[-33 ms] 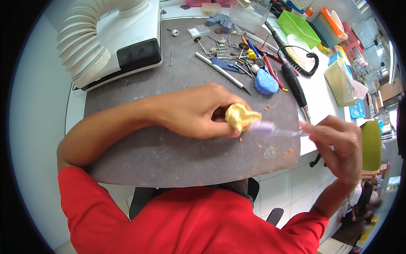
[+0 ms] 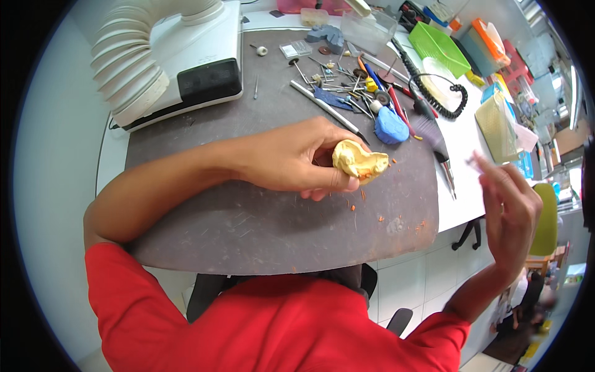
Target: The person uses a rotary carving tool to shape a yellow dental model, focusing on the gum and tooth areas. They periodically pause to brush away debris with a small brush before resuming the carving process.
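My left hand (image 2: pixel 310 162) is closed around a yellow plaster dental cast (image 2: pixel 358 163), thumb across its near side. A few orange crumbs cling to the cast's lower edge. Off to the right, my right hand (image 2: pixel 511 198) pinches a clear toothbrush (image 2: pixel 429 130) with pale purple bristles, smeared by motion. Its bristle end points up and left, apart from the cast. Below the cast, small orange shavings (image 2: pixel 381 219) lie scattered on the grey work mat (image 2: pixel 266 229).
Beyond my left hand lie a white-handled knife (image 2: pixel 328 104), a blue lump (image 2: pixel 390 126) and several burs and tools. A handpiece (image 2: pixel 443 158) with a coiled cord rests at the right. An extraction unit (image 2: pixel 204 74) with a ribbed hose (image 2: pixel 124 62) stands far left.
The toothbrush has swung away from the cast, up and to the right, with my right hand. The cast is tilted differently and its hollow side shows more.
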The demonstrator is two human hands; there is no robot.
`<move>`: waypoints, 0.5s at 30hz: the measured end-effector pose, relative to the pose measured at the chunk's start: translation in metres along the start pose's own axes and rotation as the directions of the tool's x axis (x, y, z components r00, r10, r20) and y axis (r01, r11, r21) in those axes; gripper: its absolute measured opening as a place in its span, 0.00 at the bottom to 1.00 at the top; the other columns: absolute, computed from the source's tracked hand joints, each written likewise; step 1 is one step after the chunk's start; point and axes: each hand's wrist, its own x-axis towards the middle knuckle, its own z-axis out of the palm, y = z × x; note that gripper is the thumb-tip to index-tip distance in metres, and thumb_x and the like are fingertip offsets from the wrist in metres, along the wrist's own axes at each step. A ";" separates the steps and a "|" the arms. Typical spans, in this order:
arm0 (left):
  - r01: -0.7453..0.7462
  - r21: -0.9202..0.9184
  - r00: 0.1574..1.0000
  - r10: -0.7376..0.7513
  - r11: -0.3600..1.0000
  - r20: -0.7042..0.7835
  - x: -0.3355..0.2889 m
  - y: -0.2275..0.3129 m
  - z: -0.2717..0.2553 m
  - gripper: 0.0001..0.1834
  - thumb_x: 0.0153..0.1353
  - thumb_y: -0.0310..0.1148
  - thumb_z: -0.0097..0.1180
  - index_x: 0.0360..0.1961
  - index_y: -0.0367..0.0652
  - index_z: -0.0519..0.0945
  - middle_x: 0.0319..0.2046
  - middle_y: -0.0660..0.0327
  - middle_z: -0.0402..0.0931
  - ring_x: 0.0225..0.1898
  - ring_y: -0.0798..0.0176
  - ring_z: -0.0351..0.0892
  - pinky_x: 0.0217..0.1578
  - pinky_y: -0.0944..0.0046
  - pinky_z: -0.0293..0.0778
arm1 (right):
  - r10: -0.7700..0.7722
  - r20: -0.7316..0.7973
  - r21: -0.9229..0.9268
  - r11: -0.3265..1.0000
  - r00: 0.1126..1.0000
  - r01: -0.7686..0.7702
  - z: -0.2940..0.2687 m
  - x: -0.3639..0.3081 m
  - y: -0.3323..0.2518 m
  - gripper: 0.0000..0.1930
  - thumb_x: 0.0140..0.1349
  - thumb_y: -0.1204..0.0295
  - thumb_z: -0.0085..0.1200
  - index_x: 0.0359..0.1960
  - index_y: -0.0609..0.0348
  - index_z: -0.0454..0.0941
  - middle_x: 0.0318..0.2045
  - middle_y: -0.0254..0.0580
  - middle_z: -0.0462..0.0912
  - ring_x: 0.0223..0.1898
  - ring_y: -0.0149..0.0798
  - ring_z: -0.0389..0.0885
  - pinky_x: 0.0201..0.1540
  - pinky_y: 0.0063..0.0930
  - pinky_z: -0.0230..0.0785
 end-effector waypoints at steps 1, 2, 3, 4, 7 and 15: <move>0.037 -0.116 0.999 -0.039 0.993 -0.015 0.003 -0.001 0.000 0.21 0.59 0.32 0.57 0.53 0.37 0.74 0.31 0.63 0.77 0.24 0.70 0.72 0.27 0.70 0.69 | 0.128 -0.203 -0.144 0.977 0.971 -0.159 0.001 -0.006 -0.002 0.20 0.52 0.86 0.53 0.46 0.56 0.82 0.21 0.42 0.76 0.18 0.27 0.70 0.20 0.21 0.59; -0.008 -0.114 1.000 0.006 0.993 -0.019 0.003 -0.006 -0.003 0.21 0.60 0.33 0.58 0.53 0.36 0.72 0.32 0.63 0.76 0.29 0.71 0.74 0.33 0.71 0.71 | 0.135 -0.217 0.007 0.991 0.967 -0.137 0.008 -0.008 0.006 0.18 0.55 0.85 0.53 0.47 0.57 0.81 0.21 0.40 0.76 0.20 0.25 0.70 0.21 0.18 0.58; -0.026 -0.159 0.996 0.013 0.987 -0.084 0.002 -0.010 -0.004 0.22 0.60 0.32 0.58 0.53 0.36 0.72 0.34 0.63 0.76 0.32 0.71 0.74 0.36 0.70 0.71 | 0.110 -0.255 0.119 0.990 0.961 -0.082 0.022 -0.009 0.009 0.18 0.56 0.84 0.53 0.48 0.57 0.81 0.21 0.39 0.76 0.21 0.24 0.71 0.21 0.17 0.59; -0.055 -0.206 0.989 0.026 0.977 -0.142 0.003 -0.014 -0.003 0.22 0.59 0.32 0.58 0.53 0.36 0.71 0.35 0.62 0.76 0.34 0.71 0.74 0.38 0.70 0.71 | 0.143 -0.246 0.175 0.979 0.959 -0.101 0.032 -0.010 0.004 0.17 0.57 0.83 0.52 0.48 0.58 0.81 0.22 0.39 0.77 0.21 0.24 0.72 0.21 0.17 0.59; -0.132 -0.414 0.972 0.036 0.901 -0.231 0.002 -0.015 0.002 0.21 0.59 0.30 0.59 0.53 0.36 0.70 0.41 0.61 0.74 0.40 0.71 0.74 0.44 0.69 0.72 | 0.237 -0.174 0.370 0.915 0.956 -0.160 0.062 -0.009 -0.016 0.15 0.61 0.80 0.52 0.50 0.61 0.79 0.26 0.43 0.80 0.23 0.27 0.75 0.24 0.20 0.64; -0.098 -0.496 0.971 -0.026 0.862 -0.238 0.004 -0.018 -0.002 0.23 0.61 0.31 0.56 0.54 0.39 0.64 0.43 0.60 0.73 0.41 0.72 0.74 0.42 0.70 0.72 | 0.245 -0.277 0.381 0.916 0.929 -0.128 0.104 -0.007 -0.027 0.18 0.58 0.81 0.53 0.51 0.57 0.78 0.24 0.41 0.78 0.21 0.29 0.72 0.24 0.22 0.65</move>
